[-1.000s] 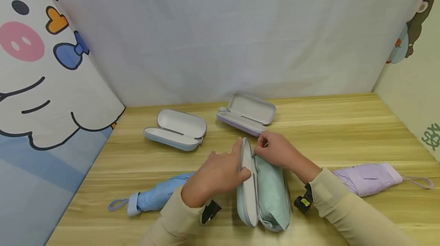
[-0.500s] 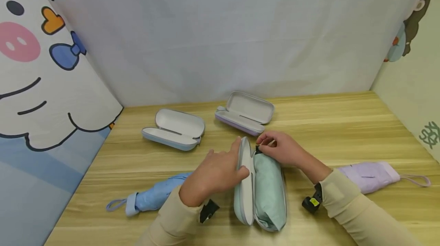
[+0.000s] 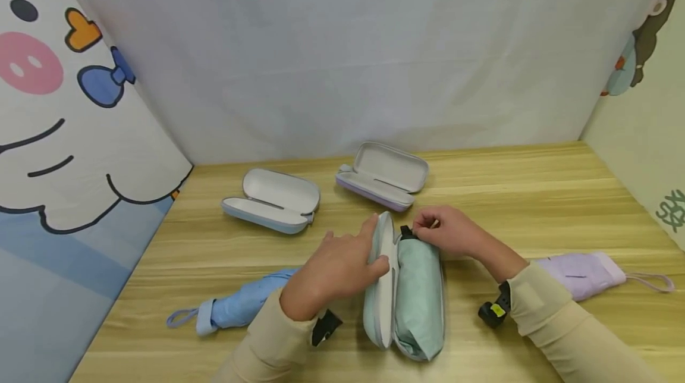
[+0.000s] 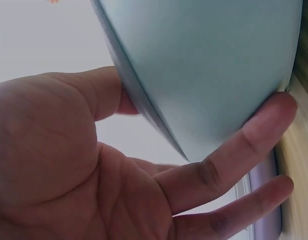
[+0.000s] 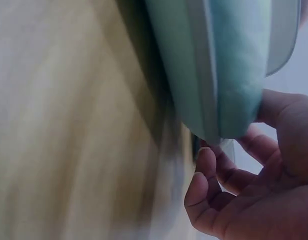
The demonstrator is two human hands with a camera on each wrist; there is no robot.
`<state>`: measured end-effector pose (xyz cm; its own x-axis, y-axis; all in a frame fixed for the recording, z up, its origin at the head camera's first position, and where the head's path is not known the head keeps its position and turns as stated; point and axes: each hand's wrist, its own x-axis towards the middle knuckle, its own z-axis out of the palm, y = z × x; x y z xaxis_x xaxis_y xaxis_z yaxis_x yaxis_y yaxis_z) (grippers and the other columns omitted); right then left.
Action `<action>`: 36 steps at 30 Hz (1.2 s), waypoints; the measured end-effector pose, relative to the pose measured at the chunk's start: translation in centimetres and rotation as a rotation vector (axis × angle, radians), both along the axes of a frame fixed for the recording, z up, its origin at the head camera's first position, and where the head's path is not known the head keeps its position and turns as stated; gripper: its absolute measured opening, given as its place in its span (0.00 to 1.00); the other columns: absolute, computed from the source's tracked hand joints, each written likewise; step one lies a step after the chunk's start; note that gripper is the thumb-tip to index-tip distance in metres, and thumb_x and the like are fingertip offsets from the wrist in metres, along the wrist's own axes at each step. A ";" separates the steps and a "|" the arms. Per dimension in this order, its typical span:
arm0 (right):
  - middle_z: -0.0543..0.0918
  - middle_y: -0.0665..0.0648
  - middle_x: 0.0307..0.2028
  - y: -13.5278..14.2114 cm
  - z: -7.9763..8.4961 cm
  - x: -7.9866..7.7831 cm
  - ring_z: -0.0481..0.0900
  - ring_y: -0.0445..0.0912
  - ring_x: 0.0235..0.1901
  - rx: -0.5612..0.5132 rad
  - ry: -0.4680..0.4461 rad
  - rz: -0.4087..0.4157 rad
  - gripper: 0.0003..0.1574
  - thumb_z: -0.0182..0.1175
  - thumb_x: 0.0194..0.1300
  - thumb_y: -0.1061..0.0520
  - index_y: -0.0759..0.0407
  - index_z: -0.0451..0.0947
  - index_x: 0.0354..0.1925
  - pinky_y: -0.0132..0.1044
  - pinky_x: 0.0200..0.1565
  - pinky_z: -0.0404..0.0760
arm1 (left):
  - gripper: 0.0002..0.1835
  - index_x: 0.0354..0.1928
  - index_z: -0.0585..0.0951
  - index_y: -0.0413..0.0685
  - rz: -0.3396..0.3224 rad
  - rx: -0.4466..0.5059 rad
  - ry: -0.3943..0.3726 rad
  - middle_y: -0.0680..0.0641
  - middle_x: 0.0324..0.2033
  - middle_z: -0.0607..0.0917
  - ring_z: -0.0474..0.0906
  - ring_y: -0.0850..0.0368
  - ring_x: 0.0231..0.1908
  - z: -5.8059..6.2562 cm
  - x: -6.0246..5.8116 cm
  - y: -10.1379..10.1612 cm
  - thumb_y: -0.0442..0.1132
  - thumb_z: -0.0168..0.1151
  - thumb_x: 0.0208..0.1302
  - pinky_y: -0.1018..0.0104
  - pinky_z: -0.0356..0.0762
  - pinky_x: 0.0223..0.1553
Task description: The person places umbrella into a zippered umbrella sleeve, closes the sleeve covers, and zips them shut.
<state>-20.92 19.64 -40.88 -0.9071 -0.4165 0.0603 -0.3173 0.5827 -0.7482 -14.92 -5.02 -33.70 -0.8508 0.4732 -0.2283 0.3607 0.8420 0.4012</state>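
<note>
A mint green zip case (image 3: 381, 305) like a glasses case lies open, with a folded mint green umbrella (image 3: 420, 300) in its right half. My left hand (image 3: 339, 273) holds the raised lid, index finger along its outer side and thumb over the edge. In the left wrist view, fingers (image 4: 269, 122) reach across the lid's outside. My right hand (image 3: 449, 229) is at the far end, fingertips pinching beside the umbrella's black tip (image 3: 408, 232). In the right wrist view, the thumb (image 5: 274, 107) and curled fingers are round that end, partly hidden behind the umbrella.
Behind stand an open light blue case (image 3: 273, 201) and an open lilac case (image 3: 382, 176). A folded blue umbrella (image 3: 246, 303) lies at left, partly under the left arm. A folded lilac umbrella (image 3: 583, 276) lies at right, partly behind the right sleeve.
My right hand has shifted right along the case's far end, and the umbrella's black tip has come into view. My left hand keeps its hold on the lid.
</note>
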 end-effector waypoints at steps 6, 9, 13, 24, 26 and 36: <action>0.85 0.51 0.34 -0.2 -0.1 0.0 0.80 0.45 0.34 0.038 0.018 0.000 0.05 0.62 0.71 0.61 0.57 0.84 0.39 0.43 0.40 0.79 | 0.41 0.82 0.54 0.53 -0.032 -0.005 -0.012 0.44 0.42 0.89 0.78 0.42 0.61 -0.2 -0.1 0.2 0.62 0.53 0.77 0.31 0.52 0.70; 0.85 0.56 0.39 -0.4 -0.3 0.2 0.82 0.49 0.38 -0.006 0.011 0.003 0.06 0.60 0.73 0.62 0.59 0.84 0.44 0.47 0.43 0.81 | 0.42 0.83 0.53 0.53 -0.045 0.011 -0.016 0.45 0.41 0.89 0.80 0.44 0.60 -0.4 -0.1 0.4 0.63 0.52 0.77 0.30 0.54 0.70; 0.87 0.57 0.41 -0.3 -0.6 0.4 0.83 0.51 0.43 -0.072 0.022 0.009 0.06 0.61 0.73 0.63 0.61 0.85 0.44 0.49 0.47 0.82 | 0.45 0.83 0.52 0.52 -0.040 0.044 -0.042 0.43 0.55 0.86 0.78 0.47 0.63 -0.7 0.0 0.7 0.67 0.50 0.76 0.31 0.54 0.70; 0.88 0.56 0.40 1.0 -1.1 0.7 0.84 0.47 0.41 -0.153 -0.100 -0.086 0.07 0.65 0.72 0.59 0.62 0.87 0.39 0.38 0.42 0.81 | 0.46 0.84 0.47 0.52 -0.081 0.100 -0.073 0.40 0.71 0.72 0.69 0.49 0.70 -1.9 0.1 1.7 0.69 0.44 0.76 0.34 0.58 0.69; 0.87 0.57 0.39 1.1 -1.1 0.7 0.83 0.46 0.40 -0.158 -0.111 -0.086 0.07 0.63 0.73 0.60 0.63 0.86 0.38 0.37 0.41 0.81 | 0.43 0.84 0.46 0.54 -0.105 0.082 -0.062 0.40 0.69 0.73 0.71 0.49 0.68 -2.2 0.1 1.9 0.67 0.42 0.78 0.34 0.59 0.68; 0.86 0.58 0.44 1.8 -0.7 1.0 0.77 0.46 0.42 -0.176 -0.211 -0.058 0.14 0.56 0.78 0.61 0.67 0.85 0.49 0.37 0.45 0.78 | 0.41 0.84 0.47 0.59 -0.142 0.000 -0.003 0.39 0.61 0.78 0.78 0.49 0.58 -3.3 0.2 2.8 0.65 0.44 0.78 0.37 0.64 0.66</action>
